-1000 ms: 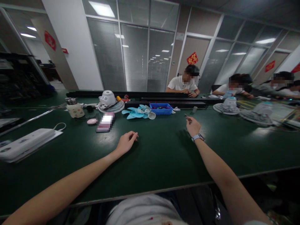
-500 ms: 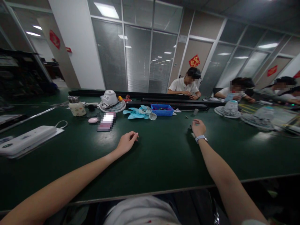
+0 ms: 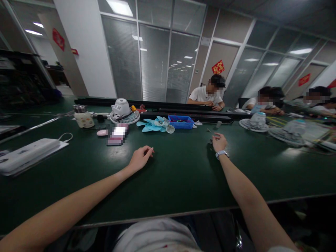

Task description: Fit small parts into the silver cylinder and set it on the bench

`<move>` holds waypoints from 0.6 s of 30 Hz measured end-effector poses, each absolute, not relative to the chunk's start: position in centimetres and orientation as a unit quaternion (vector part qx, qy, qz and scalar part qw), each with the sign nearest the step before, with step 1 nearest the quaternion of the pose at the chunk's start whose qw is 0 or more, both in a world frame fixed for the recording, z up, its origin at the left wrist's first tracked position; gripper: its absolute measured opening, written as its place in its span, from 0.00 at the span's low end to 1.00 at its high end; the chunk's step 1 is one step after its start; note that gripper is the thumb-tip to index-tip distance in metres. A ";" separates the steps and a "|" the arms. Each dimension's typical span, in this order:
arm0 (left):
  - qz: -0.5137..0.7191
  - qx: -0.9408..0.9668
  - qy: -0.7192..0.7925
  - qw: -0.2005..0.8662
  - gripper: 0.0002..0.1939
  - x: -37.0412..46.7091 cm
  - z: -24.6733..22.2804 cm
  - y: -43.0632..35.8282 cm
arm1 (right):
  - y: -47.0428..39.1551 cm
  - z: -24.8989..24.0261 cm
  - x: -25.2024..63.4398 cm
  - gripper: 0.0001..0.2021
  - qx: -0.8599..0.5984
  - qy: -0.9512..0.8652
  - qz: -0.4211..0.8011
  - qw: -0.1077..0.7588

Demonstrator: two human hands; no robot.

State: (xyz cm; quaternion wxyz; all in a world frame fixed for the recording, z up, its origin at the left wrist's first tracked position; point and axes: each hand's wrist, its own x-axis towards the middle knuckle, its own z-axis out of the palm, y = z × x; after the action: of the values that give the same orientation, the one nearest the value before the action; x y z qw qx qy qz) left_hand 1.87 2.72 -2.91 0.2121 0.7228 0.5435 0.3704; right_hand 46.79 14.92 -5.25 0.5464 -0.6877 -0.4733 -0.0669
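My left hand rests on the green tabletop, its fingers loosely bent and a little apart, holding nothing that shows. Farther to the right, my right hand wears a watch on the wrist. Its fingers are curled, and a small greyish thing shows at the fingertips, too small to name. Beyond the hands, light-blue fan blades lie beside a blue bin of small parts. A small grey cylinder stands past my right hand.
To the left are a phone, a pink mouse, a patterned bottle, a white fan part and a long white device. More fan parts lie right. Black rails cross the back; co-workers sit beyond.
The view has shifted slightly. My right hand has moved a little to the left, its fingers somewhat changed in pose. My left hand stays about where it was.
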 end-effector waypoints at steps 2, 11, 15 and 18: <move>0.370 0.724 0.543 0.210 0.21 1.8 -3.0 2.8 | 14.8 -5.0 46.2 0.14 -0.672 -0.516 -0.084 0.525; 0.369 0.729 0.539 0.204 0.22 1.6 -3.0 2.7 | 14.4 -3.8 43.0 0.16 -0.617 -0.677 -0.172 0.362; 0.371 0.727 0.538 0.210 0.22 1.6 -2.9 2.7 | 14.0 -3.3 42.3 0.17 -0.578 -0.674 -0.162 0.431; 0.373 0.726 0.536 0.214 0.22 1.6 -3.0 2.7 | 13.6 -2.9 42.6 0.18 -0.564 -0.636 -0.149 0.505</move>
State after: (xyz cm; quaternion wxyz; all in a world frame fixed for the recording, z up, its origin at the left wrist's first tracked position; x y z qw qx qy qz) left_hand 1.59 2.73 -3.00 0.2144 0.7262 0.5362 0.3731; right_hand 42.65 13.60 -2.93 0.5048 -0.5638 -0.6364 -0.1495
